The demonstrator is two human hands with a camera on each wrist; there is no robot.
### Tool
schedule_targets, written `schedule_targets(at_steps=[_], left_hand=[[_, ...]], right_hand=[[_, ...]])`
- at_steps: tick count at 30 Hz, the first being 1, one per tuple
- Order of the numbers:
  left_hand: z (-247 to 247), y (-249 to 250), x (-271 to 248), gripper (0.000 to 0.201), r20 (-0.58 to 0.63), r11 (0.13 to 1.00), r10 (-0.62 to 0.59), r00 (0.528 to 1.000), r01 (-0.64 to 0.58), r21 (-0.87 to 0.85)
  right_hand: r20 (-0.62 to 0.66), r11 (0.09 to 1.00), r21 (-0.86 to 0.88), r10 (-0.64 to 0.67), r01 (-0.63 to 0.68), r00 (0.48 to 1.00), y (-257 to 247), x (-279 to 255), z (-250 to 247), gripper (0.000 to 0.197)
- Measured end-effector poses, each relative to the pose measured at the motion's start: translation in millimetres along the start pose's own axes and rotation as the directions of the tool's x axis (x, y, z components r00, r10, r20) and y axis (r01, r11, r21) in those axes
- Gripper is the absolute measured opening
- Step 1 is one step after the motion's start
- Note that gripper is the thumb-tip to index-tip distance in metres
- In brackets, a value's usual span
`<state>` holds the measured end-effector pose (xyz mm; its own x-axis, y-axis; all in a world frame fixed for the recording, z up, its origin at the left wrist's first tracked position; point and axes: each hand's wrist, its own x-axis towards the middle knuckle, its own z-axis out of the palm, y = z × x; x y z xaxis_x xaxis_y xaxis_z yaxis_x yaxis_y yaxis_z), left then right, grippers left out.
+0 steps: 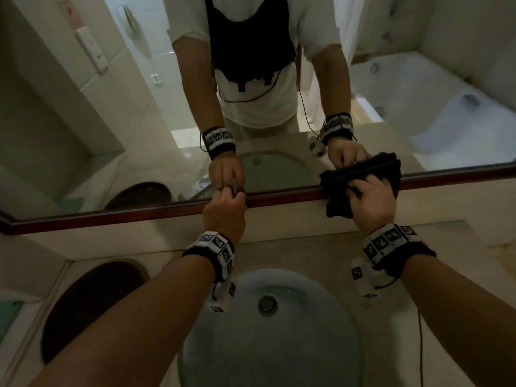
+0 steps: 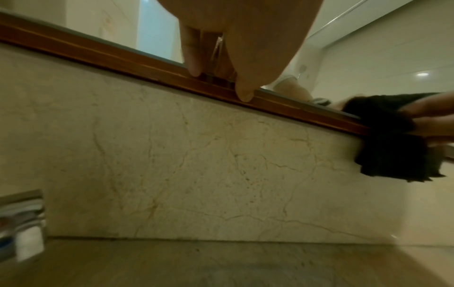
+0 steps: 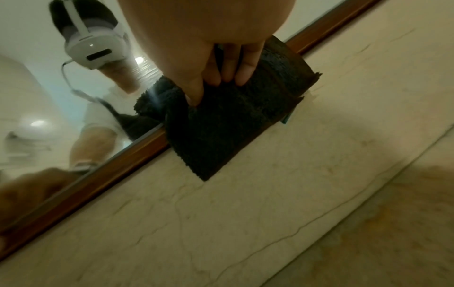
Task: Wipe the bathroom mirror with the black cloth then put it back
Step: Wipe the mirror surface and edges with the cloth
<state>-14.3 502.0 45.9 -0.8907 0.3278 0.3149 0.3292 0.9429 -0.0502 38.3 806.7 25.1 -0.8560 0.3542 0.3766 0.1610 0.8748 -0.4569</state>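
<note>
**Wiping along the mirror's bottom edge**

The right hand (image 1: 370,202) has its fingers (image 3: 242,68) curled round the bunched black cloth (image 1: 360,177), which sits against the lowest strip of the mirror (image 1: 125,121) and drapes over its wooden frame (image 1: 111,213). To do this stroke well, I judge the cloth should be spread flatter and pressed evenly on the glass, then drawn sideways in overlapping passes, not left riding on the wood. The left hand (image 1: 223,210) rests its fingertips (image 2: 243,95) on the frame, fingers bent, seemingly pinching something small I cannot make out. That hand lies in the path of a leftward sweep. Below are the tabletop (image 1: 446,317) with its round basin (image 1: 279,344) and a dark oval dish (image 1: 89,303) to the left.
</note>
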Motion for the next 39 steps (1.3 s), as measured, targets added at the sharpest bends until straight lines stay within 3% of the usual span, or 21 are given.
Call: schedule_targets(at_steps=[3,6,10,16,19,21,24,28,30,35,39], left_hand=[[3,-2,5,0.028,-0.002,1.0,0.024,1.0,-0.024,0.008],[-1,-5,7,0.023,0.072,0.998,0.029,0.997,-0.033,0.052],[-5,-7,5,0.015,0.119,0.997,0.034,0.992,-0.042,0.063],[-9,-6,8,0.021,0.167,0.994,0.047,0.985,-0.063,0.093],[-16,-3,5,0.011,0.188,0.999,0.007,0.982,-0.016,0.048],[-12,1,1,0.012,0.159,0.999,-0.028,0.987,0.025,0.02],[-12,15,2,0.023,0.133,0.992,-0.121,0.984,0.116,0.043],[-27,56,8,0.037,0.276,0.965,-0.263,0.925,0.245,0.096],[-30,86,9,0.044,0.264,0.974,-0.227,0.937,0.214,0.077],[-20,171,21,0.035,0.155,0.999,-0.034,0.987,0.038,-0.019],[-9,213,32,0.035,0.156,1.0,-0.025,0.987,0.028,-0.015]], right_hand=[[-0.068,0.998,0.021,-0.06,0.062,0.996,-29,-7,19,0.018],[-0.141,0.977,0.043,-0.2,0.208,0.97,-69,-17,40,0.012],[-0.106,0.962,0.091,-0.247,0.256,0.963,-103,-26,55,0.01],[-0.067,0.958,0.095,-0.265,0.27,0.962,-95,-23,52,0.024],[-0.012,0.961,0.058,-0.271,0.271,0.963,-92,-21,48,0.011],[0.003,0.955,0.059,-0.291,0.29,0.957,-86,-19,41,0.012],[0.009,0.95,0.065,-0.306,0.305,0.952,-67,-12,29,0.01],[0.038,0.954,0.069,-0.294,0.291,0.955,-16,0,7,0.01],[0.088,0.962,0.052,-0.27,0.267,0.959,15,7,-8,0.012],[0.125,0.984,0.018,-0.18,0.179,0.976,96,26,-48,0.016],[0.159,0.992,-0.03,-0.115,0.122,0.98,155,42,-78,0.021]])
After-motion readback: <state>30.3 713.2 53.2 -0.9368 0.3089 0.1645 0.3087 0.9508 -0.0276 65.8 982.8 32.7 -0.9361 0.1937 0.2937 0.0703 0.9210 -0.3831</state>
